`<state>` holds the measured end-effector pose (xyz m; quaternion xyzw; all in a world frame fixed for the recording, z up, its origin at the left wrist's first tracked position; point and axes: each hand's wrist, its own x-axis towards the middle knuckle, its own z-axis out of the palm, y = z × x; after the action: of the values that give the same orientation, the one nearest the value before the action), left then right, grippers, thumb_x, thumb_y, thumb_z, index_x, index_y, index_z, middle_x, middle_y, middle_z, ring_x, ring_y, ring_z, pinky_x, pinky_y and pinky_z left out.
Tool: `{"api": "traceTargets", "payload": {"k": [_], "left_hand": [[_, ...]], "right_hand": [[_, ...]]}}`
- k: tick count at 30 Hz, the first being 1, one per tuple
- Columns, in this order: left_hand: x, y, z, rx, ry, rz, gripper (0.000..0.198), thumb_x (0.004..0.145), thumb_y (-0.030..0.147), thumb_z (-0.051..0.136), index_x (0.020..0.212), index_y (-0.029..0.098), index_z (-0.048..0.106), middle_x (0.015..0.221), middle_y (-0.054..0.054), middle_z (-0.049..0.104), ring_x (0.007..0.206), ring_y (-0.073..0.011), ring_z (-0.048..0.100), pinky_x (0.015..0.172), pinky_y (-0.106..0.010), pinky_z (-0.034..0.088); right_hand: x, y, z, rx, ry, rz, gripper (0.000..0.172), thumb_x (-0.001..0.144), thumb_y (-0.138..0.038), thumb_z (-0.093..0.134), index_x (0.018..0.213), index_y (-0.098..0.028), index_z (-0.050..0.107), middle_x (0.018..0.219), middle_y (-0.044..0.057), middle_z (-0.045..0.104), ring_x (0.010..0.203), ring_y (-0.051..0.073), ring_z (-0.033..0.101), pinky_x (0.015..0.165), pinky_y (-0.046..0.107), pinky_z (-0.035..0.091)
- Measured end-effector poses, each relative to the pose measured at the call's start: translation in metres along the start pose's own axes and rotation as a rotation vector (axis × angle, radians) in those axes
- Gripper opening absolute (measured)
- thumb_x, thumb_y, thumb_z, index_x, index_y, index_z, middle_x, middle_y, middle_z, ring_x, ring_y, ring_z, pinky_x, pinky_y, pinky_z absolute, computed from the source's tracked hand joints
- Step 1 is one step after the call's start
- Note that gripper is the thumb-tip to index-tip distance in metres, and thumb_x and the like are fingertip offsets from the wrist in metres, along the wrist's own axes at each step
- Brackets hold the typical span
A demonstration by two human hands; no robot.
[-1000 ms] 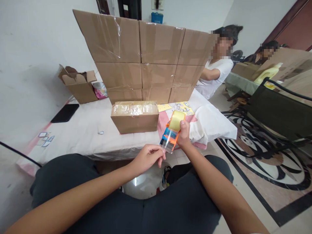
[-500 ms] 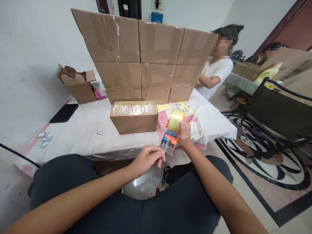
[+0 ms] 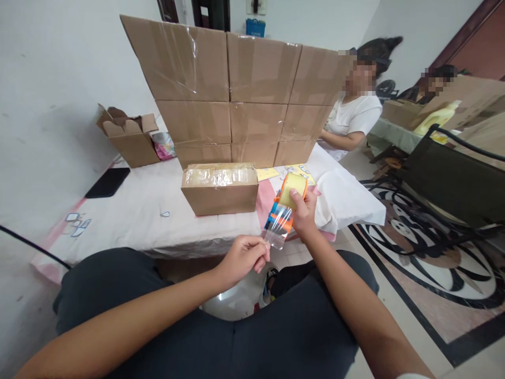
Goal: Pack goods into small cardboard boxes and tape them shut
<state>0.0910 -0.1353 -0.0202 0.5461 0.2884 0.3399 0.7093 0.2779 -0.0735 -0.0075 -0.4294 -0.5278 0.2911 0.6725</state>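
Over the lap's dark trousers, I watch through the head camera as two bare hands meet at an orange-and-blue plastic tape dispenser carrying a thick, pale-yellow roll of tape. The right hand is closed around the dispenser's side, its thumb pressed on the roll. The left hand has thumb and fingertips pinched together on one edge of a wide, clear, shiny strip, which reaches to it from the dispenser.

I see the dispenser held tilted at the near edge of a white cloth with pink patches, just right of a small brown cardboard box with glossy tape along its top. Behind that box stands a stack of taped brown cartons, three across and three high. To my left I find an open cardboard box and a flat black rectangular object. Beyond the stack's right side sits a person in a white T-shirt.
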Motion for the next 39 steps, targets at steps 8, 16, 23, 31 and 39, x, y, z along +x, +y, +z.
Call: {"api": "traceTargets", "payload": {"k": [8,16,23,31,39], "left_hand": [[-0.019,-0.019,0.004,0.249,-0.104,0.194,0.023,0.078,0.018,0.051,0.056,0.019,0.057,0.046,0.003,0.052,0.044,-0.0084,0.046,0.051,-0.022,0.037],[-0.034,-0.054,0.009,0.549,-0.361,0.322,0.028,0.088,0.017,0.052,0.064,0.019,0.067,0.056,-0.002,0.068,0.054,-0.0113,0.062,0.062,-0.02,0.047],[0.005,0.0,-0.015,0.567,-0.134,0.262,0.029,0.095,0.029,0.049,0.08,0.017,0.071,0.067,-0.003,0.07,0.06,-0.0125,0.063,0.061,-0.022,0.047],[0.008,0.006,-0.034,0.495,-0.074,0.241,0.023,0.097,0.034,0.05,0.093,0.017,0.065,0.079,-0.002,0.068,0.065,-0.0116,0.062,0.066,-0.024,0.049],[0.008,0.018,-0.041,0.481,-0.033,0.267,0.02,0.1,0.034,0.046,0.099,0.019,0.059,0.083,-0.001,0.066,0.064,-0.0107,0.061,0.069,-0.026,0.049]], "right_hand": [[0.018,-0.014,-0.002,0.245,0.179,0.128,0.032,0.078,-0.048,0.068,0.068,-0.022,0.052,0.058,-0.005,0.051,0.049,0.012,0.05,0.048,0.026,0.049],[0.059,-0.03,-0.063,0.452,0.393,0.049,0.023,0.077,-0.044,0.054,0.076,-0.022,0.059,0.063,-0.001,0.061,0.054,0.015,0.062,0.053,0.028,0.054],[0.031,-0.014,-0.034,0.263,0.262,0.118,0.033,0.081,-0.051,0.061,0.08,-0.018,0.06,0.064,0.001,0.064,0.055,0.016,0.066,0.055,0.028,0.057],[0.03,0.001,-0.024,0.194,0.175,0.202,0.039,0.082,-0.056,0.063,0.085,-0.017,0.062,0.068,0.002,0.065,0.058,0.017,0.066,0.056,0.029,0.058],[0.039,0.057,-0.007,-0.082,0.091,0.147,0.051,0.082,-0.069,0.062,0.071,-0.021,0.052,0.06,-0.002,0.055,0.057,0.013,0.057,0.053,0.025,0.049]]}}
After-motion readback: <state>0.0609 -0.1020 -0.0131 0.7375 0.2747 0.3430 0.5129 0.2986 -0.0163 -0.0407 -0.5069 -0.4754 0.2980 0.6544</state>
